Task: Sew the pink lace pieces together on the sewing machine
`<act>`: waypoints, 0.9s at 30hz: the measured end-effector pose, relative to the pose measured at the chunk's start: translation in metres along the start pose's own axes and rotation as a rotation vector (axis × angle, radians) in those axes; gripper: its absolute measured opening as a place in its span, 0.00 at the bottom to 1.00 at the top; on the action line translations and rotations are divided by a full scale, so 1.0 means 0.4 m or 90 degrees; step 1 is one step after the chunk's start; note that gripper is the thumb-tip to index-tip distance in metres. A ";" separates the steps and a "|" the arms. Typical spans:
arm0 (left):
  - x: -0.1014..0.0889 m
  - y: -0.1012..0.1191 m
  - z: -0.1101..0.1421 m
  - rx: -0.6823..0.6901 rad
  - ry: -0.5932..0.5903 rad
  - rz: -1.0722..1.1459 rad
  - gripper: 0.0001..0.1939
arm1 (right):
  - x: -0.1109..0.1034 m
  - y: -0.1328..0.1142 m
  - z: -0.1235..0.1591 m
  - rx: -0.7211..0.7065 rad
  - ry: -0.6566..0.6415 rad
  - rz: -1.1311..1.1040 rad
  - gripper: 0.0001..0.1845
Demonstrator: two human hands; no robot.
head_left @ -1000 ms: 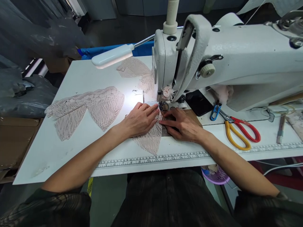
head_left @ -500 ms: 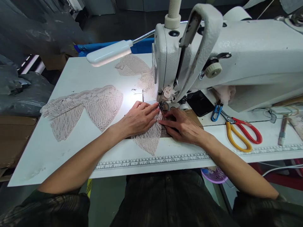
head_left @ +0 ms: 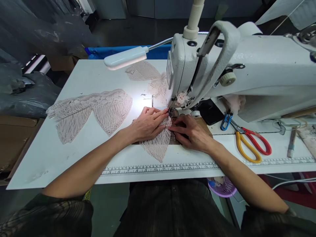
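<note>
**Lace panel (head_left: pixel 156 148) under both my hands at the presser foot (head_left: pixel 174 113)**

Clock centred on the foot, twelve pointing away from me.

Nearest: my dark plaid sleeves (head_left: pixel 66 214), pushed up off the forearms. Purple basket (head_left: pixel 223 190) at five, below the table edge. Measuring tape (head_left: pixel 158 170) along the front of the white table (head_left: pixel 61 164), crossing at six.

Lace panel: pale pink, on the tabletop, its pointed tip toward half past six, near the tape; upper part covered by my hands.

Left hand (head_left: pixel 149 125), at eight: laid nearly flat on the lace, fingers long and close together, tips beside the foot. Pressing, gripping nothing.

Right hand (head_left: pixel 191 132), between four and five: half curled, index finger reaching to the lace's right edge, over a brown board (head_left: pixel 204 127). Cannot tell whether it pinches any cloth.

Scissors (head_left: pixel 255 144), one red handle, one yellow, between three and four. Blue thread snips (head_left: pixel 225 121) just beside their blades, at three; glossy black slab (head_left: pixel 209 112) nearer the foot.

Second lace piece (head_left: pixel 111 112) at nine, spread flat, two points toward me.

Beyond: white sewing machine (head_left: pixel 266 65), cloth flower (head_left: pixel 182 98) on its head. Third lace piece (head_left: pixel 142 70) at eleven, near the lit lamp (head_left: pixel 125 57).
</note>
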State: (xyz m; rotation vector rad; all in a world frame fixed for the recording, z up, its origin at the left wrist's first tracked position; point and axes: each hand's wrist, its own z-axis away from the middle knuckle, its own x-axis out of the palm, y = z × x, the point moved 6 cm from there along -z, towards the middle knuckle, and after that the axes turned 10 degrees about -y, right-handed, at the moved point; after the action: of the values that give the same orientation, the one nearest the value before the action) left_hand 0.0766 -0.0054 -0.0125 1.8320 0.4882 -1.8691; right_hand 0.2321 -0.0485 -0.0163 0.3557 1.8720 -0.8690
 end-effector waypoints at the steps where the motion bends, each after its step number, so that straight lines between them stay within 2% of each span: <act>1: -0.001 0.000 0.000 -0.001 -0.002 0.002 0.25 | 0.000 0.000 0.000 -0.003 -0.001 -0.001 0.16; 5: -0.005 0.007 0.002 0.001 -0.002 -0.022 0.25 | -0.002 0.001 -0.001 -0.019 0.004 -0.010 0.16; 8: -0.010 0.021 0.004 0.012 0.049 -0.067 0.22 | -0.004 0.000 -0.001 -0.020 0.006 -0.012 0.15; 11: -0.015 0.040 0.008 0.067 0.116 -0.090 0.16 | -0.004 -0.002 -0.002 -0.018 0.001 -0.005 0.15; 14: -0.019 0.046 0.011 0.111 0.146 -0.069 0.13 | -0.002 -0.001 -0.002 -0.012 -0.005 -0.001 0.15; 20: -0.036 0.035 0.014 0.106 0.111 0.009 0.15 | -0.001 -0.002 -0.002 -0.012 0.002 0.018 0.15; 27: -0.027 0.028 0.011 0.067 0.058 0.003 0.19 | 0.005 0.000 -0.006 0.047 -0.021 0.049 0.17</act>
State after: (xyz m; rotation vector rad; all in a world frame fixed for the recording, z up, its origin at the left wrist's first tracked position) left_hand 0.0792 -0.0163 -0.0009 1.9915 0.4227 -1.8464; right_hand 0.2296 -0.0468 -0.0175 0.4539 1.7879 -0.8869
